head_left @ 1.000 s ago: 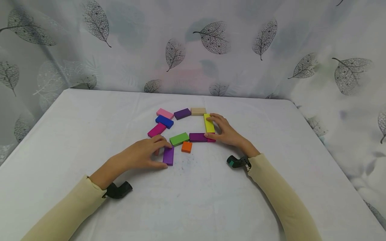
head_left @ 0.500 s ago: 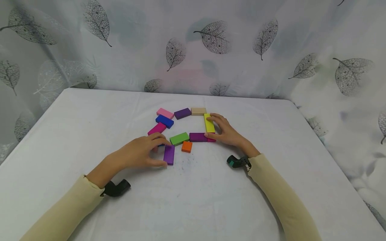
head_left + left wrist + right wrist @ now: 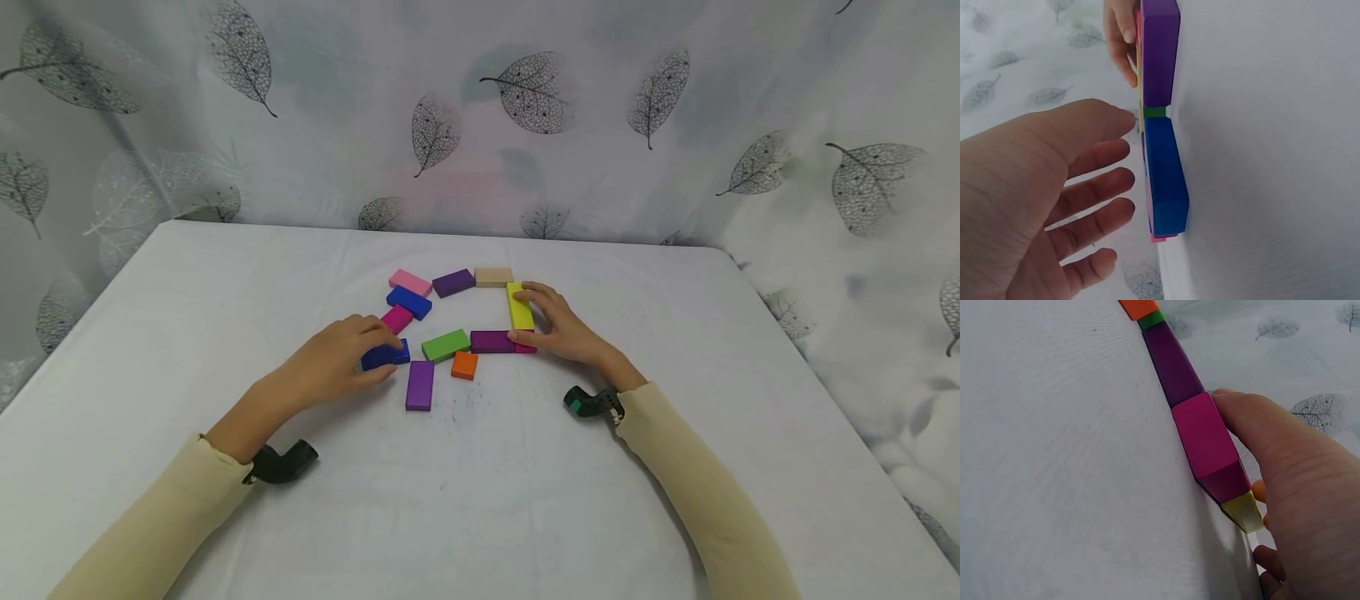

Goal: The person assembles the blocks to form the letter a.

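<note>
A low sweep of the left hand [image 3: 333, 357] risked shoving the blue rectangular block [image 3: 386, 357], flat on white cloth [image 3: 480, 500], into the purple rectangular block [image 3: 420, 387]. That hand hung just beside, loose-fingered, grasping nothing; the right hand [image 3: 564, 332] rested, relaxed and ungripping, at the yellow rectangular block [image 3: 520, 315].

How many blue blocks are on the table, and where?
2: the far blue block beside the light pink block, the near blue block by the left hand. Others might be hidden.
</note>
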Demonstrator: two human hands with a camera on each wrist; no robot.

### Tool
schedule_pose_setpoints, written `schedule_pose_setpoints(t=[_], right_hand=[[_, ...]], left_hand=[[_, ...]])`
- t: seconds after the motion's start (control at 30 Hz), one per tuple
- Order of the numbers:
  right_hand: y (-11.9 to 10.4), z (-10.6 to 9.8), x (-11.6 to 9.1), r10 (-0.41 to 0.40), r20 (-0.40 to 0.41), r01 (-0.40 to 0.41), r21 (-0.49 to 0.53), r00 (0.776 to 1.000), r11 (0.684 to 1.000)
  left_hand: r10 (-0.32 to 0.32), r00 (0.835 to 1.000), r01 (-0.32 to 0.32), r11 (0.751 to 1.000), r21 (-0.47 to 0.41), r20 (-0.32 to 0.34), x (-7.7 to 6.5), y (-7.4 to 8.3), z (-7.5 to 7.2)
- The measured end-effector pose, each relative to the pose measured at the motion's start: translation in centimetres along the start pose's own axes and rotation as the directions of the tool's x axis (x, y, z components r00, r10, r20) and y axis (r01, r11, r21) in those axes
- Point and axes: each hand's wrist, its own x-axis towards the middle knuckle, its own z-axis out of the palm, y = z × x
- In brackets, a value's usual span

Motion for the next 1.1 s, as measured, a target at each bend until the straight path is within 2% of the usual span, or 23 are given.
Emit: schedule_pose_setpoints(t=[0.17,0.3,0.43,0.6,0.9,1.1], right_hand=[[-0.2,0.0,0.0,-0.002,0.000,0.002,-0.011,1.000,1.000],[-0.4,-0.1,0.0,0.003,0.000,-0.003,-0.014,1.000,1.000],[-0.4,-0.1,0.1,0.009,-0.001,-0.009,-0.010,1.000,1.000],[-0.2,-0.1,0.1,0.018,0.001,-0.018,-0.009,1.000,1.000],[-0.3,-0.1,0.0,0.024,0.000,-0.024,-0.003,1.000,1.000],[-0.2,0.0,0.0,0.022,-0.002,-0.022,-0.004,1.000,1.000]], left_hand=[[-0.035,0.999,0.035,0.999,0.016,0.018,0.0,-0.4,-0.1],[-0.042,0.998,0.043,0.999,-0.011,0.040,0.0,-0.6,-0.2],[-0.076,0.995,0.078,0.996,-0.034,0.062,-0.1,-0.8,-0.2],[-0.120,0.989,0.121,0.993,0.000,0.081,-0.1,-0.8,-0.5],[-0.132,0.980,0.140,0.989,-0.043,0.148,-0.2,-1.0,-0.5],[-0.101,0.987,0.105,0.994,-0.027,0.127,-0.1,-1.2,-0.5]])
